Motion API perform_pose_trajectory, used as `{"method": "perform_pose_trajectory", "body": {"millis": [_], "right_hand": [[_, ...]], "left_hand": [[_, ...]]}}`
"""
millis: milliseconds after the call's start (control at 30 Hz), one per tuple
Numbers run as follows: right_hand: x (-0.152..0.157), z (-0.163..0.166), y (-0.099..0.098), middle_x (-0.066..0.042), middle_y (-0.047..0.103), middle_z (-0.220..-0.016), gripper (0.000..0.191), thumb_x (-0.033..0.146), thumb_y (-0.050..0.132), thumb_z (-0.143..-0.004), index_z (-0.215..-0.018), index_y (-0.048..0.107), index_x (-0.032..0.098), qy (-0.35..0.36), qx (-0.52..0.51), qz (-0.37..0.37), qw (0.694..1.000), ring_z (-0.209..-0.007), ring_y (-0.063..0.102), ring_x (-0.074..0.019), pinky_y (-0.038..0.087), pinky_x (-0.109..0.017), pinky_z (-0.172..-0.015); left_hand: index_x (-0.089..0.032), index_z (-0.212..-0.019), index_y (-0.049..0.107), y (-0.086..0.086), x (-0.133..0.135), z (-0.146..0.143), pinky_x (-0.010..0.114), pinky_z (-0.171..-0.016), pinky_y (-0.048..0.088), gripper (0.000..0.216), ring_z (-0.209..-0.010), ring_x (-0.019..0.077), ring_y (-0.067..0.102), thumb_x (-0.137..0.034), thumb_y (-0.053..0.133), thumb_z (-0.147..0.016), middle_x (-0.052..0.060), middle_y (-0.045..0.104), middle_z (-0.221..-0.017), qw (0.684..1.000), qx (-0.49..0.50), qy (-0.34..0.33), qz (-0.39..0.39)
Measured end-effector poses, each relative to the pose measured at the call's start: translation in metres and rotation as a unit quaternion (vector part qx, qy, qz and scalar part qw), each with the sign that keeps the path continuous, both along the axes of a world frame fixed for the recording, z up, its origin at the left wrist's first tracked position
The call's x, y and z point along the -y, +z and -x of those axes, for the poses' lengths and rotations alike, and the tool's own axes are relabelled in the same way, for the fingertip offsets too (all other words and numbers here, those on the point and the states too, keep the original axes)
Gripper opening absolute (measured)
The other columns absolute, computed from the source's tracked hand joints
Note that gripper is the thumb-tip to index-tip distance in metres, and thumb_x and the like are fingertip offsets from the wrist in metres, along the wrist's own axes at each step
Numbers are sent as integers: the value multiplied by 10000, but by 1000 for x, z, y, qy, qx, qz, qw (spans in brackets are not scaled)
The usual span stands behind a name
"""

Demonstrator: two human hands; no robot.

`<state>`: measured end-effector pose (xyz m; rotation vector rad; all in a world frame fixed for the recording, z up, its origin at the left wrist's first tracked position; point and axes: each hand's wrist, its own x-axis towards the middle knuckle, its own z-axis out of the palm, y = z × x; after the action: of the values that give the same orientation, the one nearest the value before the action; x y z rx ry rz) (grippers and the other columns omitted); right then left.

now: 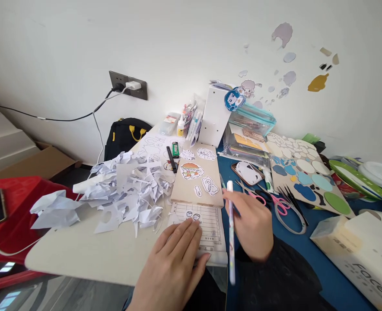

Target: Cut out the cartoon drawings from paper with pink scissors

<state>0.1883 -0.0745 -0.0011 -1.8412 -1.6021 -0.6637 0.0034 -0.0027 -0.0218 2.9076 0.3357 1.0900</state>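
Note:
My left hand [174, 263] lies flat, fingers stretched out, on a printed form [212, 229] with ruled lines. Just beyond its fingertips are small round drawn faces [192, 215], partly covered by the fingers. My right hand [251, 222] grips a slim patterned pen [231, 246] with a white end, held nearly upright in the view beside the form. Past the form is a beige board [181, 192]. On it lie a burger cutout [191, 170], a black-and-white character cutout [209, 185] and a small oval cutout [198, 191].
Crumpled paper scraps [135, 185] are heaped at left. A black utility knife [171, 160] lies behind the board. Scissors [283, 205], tweezers [294, 198] and a glue tube [268, 179] are at right, with a tissue pack [359, 255] nearer. A white box [215, 116] stands behind.

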Motion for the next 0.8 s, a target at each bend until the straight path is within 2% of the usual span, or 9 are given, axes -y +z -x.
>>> {"method": "perform_pose_trajectory", "body": {"millis": [100, 200, 267, 367, 467, 533, 600, 667, 800], "right_hand": [[13, 16, -6, -158, 771, -873, 225, 84, 482, -984, -930, 700, 102, 62, -15, -8, 998, -774, 726, -263, 509, -347, -636], [23, 30, -12, -134, 782, -811, 263, 71, 473, -975, -880, 710, 130, 115, -60, 6, 992, -805, 741, -279, 491, -337, -635], [29, 36, -11, -126, 777, -832, 172, 110, 543, -945, -894, 705, 142, 121, -126, 8, 985, -798, 731, -279, 484, -333, -641], [35, 42, 0, -70, 701, -676, 164, 248, 592, -931, -824, 678, 159, 111, -262, 1, 959, -576, 638, -204, 433, -294, -536], [38, 50, 10, 18, 530, -461, 472, 382, 454, -996, -582, 577, 191, 143, -394, 9, 908, -392, 476, -115, 348, -234, -420], [40, 56, 13, 29, 492, -410, 577, 419, 415, -1012, -498, 531, 183, 165, -467, 24, 868, -347, 427, -86, 309, -198, -364], [43, 60, 13, 33, 475, -384, 617, 419, 413, -1021, -469, 536, 173, 174, -520, 45, 835, -304, 349, -64, 230, -179, -303], [48, 65, 13, 24, 475, -378, 648, 433, 406, -1024, -451, 557, 171, 165, -576, 63, 798, -288, 284, -59, 153, -190, -276], [61, 71, 17, -6, 480, -408, 606, 522, 475, -969, -459, 578, 212, 98, -694, 24, 713, -324, 345, -112, 233, -242, -300]], "left_hand": [[-95, -1049, 706, -2, 2, 0, 378, -877, 471, 286, -1008, 249, 705, -244, 478, -961, 87, 765, -1089, 1000, 15, 8, 15], [-93, -1040, 694, -4, 2, 1, 366, -903, 429, 231, -1007, 241, 691, -178, 505, -939, 89, 766, -1068, 998, 43, 7, 48], [-103, -1017, 685, -2, 1, 1, 364, -884, 416, 205, -952, 232, 688, -141, 501, -934, 85, 771, -1015, 996, 58, 12, 69], [-114, -1027, 662, 3, 1, 1, 361, -835, 398, 209, -865, 218, 672, -145, 468, -958, 81, 765, -949, 996, 60, 18, 71], [-108, -1048, 642, 7, 7, -3, 359, -804, 388, 257, -811, 210, 650, -233, 424, -990, 81, 750, -909, 997, 32, -24, 64], [-137, -852, 641, 6, 14, -7, 348, -714, 383, 310, -667, 185, 601, -219, 379, -996, 42, 697, -722, 995, 21, -68, 73], [-173, -632, 543, 4, 22, -10, 327, -604, 344, 438, -533, 154, 507, -180, 308, -1002, 1, 570, -548, 991, 31, -98, 84], [-186, -546, 456, 5, 27, -13, 315, -549, 314, 526, -481, 134, 449, -186, 231, -1021, -13, 495, -490, 988, 50, -115, 87], [-191, -495, 395, 22, 31, -20, 308, -501, 311, 578, -442, 113, 394, -237, 207, -1039, -28, 448, -460, 986, 69, -131, 78]]}}
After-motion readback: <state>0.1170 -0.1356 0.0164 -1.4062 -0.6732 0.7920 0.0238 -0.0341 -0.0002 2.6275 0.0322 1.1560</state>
